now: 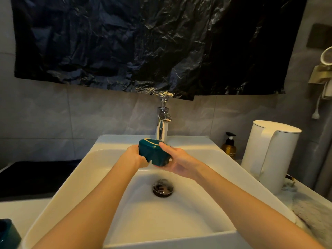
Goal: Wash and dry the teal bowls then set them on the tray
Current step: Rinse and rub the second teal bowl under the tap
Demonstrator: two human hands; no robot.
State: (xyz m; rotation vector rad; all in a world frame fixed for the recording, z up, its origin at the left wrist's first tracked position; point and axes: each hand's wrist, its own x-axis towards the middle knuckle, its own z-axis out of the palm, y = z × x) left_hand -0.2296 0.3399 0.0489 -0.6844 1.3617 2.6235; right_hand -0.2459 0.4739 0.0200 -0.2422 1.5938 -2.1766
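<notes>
**Teal bowl held in both hands over the sink, below the faucet**

1. Fingers. The right thumb (163,147) lies across the near upper face of the teal bowl (152,154). The other right fingers pass beneath and behind it and are mostly hidden. The left fingers curl round the bowl's left end, with their tips out of sight behind it.

2. Hands. The left hand (134,156) grips the left side and the right hand (178,163) cups the right side and underside. Both forearms reach in from the bottom of the view.

3. Task item. The bowl is lifted clear of the basin floor and tilted, with a gold-edged oval ring on its upper far face. I cannot tell whether that ring is the rim or the foot. The bowl sits just in front of the chrome faucet (162,123), and a pale stream falls from the spout toward its far right edge.

4. Basin. The white sink (71,178) has a dark round drain (163,188) below the hands.

5. Surroundings.
- A second teal vessel (7,232) is cut off at the lower left corner.
- A dark flat surface (36,177) lies left of the sink.
- To the right are an amber pump bottle (229,147), a white kettle (269,155) and a fuzzy cloth (314,214).
- A black plastic sheet (125,42) covers the wall above.
</notes>
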